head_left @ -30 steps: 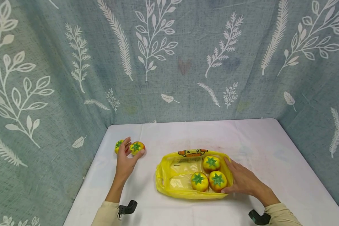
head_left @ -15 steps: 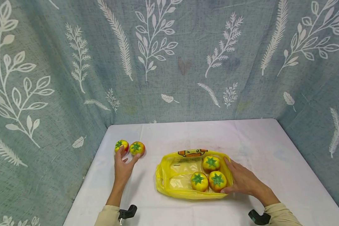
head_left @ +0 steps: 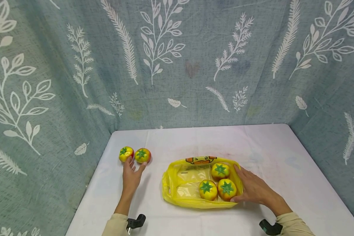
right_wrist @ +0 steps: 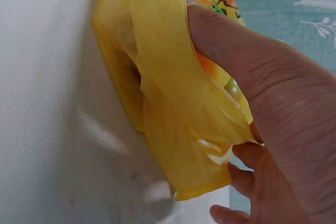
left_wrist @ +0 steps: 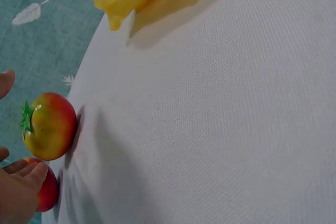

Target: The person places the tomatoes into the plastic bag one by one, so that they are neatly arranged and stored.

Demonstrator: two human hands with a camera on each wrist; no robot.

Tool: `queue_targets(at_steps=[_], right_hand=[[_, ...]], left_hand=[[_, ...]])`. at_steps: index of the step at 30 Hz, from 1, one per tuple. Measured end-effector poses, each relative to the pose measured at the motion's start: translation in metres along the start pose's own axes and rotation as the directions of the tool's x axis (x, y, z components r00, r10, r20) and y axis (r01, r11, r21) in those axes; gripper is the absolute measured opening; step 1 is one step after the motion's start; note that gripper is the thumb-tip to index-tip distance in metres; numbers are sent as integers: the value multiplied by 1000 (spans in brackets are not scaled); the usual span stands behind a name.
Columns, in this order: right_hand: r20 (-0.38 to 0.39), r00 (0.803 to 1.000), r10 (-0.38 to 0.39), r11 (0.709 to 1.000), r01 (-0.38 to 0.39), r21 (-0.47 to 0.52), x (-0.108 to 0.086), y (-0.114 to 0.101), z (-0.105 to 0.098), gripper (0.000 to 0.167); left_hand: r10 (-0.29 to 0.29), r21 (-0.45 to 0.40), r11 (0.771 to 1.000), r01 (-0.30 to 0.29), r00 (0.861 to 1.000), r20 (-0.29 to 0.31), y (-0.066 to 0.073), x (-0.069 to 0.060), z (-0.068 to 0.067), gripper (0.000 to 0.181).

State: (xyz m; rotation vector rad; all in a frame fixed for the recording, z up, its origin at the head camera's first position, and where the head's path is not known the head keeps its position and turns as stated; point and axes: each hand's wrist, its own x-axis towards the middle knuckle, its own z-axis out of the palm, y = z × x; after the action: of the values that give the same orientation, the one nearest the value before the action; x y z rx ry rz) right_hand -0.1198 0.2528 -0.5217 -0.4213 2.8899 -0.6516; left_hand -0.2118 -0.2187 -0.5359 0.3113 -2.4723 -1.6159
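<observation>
Two yellow-red tomatoes with green star-shaped tops stand side by side at the table's left: a left one (head_left: 126,154) and a right one (head_left: 143,155). Just in front of them is my left hand (head_left: 131,175), thumb and fingers apart, fingertips close to both; contact is unclear. In the left wrist view, fingers overlap one tomato (left_wrist: 48,190), while the other tomato (left_wrist: 51,127) shows fully. My right hand (head_left: 255,186) holds the right end of an open yellow plastic bag (head_left: 172,196), its thumb over the rim. Three tomatoes (head_left: 220,170) sit inside the bag's right half.
A white cloth covers the table (head_left: 200,141). Blue-green curtains (head_left: 194,98) with white leaf prints enclose its back and sides. The bag lies in the middle, with its left half holding no tomato.
My left hand has drawn back toward me from around the right tomato at the left to just in front of the pair. Both tomatoes stay put. My right hand and the bag have not moved.
</observation>
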Motion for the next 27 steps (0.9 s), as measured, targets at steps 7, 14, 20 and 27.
queue_targets(at_steps=[7, 14, 20, 27], right_hand=[[4, 1000, 6, 1000, -6, -3, -1, 0, -1, 131], [14, 1000, 28, 1000, -28, 1, 0, 1, -1, 132], [4, 1000, 16, 1000, -16, 5, 1, 0, -1, 131], [8, 1000, 20, 1000, -20, 10, 1, 0, -1, 131]], left_hand=[[-39, 25, 999, 39, 999, 24, -5, 6, 5, 90], [-33, 45, 999, 31, 999, 40, -7, 12, 8, 91], [-15, 40, 999, 12, 998, 63, -10, 18, 9, 93], [-23, 14, 1000, 22, 997, 75, -10, 24, 9, 94]])
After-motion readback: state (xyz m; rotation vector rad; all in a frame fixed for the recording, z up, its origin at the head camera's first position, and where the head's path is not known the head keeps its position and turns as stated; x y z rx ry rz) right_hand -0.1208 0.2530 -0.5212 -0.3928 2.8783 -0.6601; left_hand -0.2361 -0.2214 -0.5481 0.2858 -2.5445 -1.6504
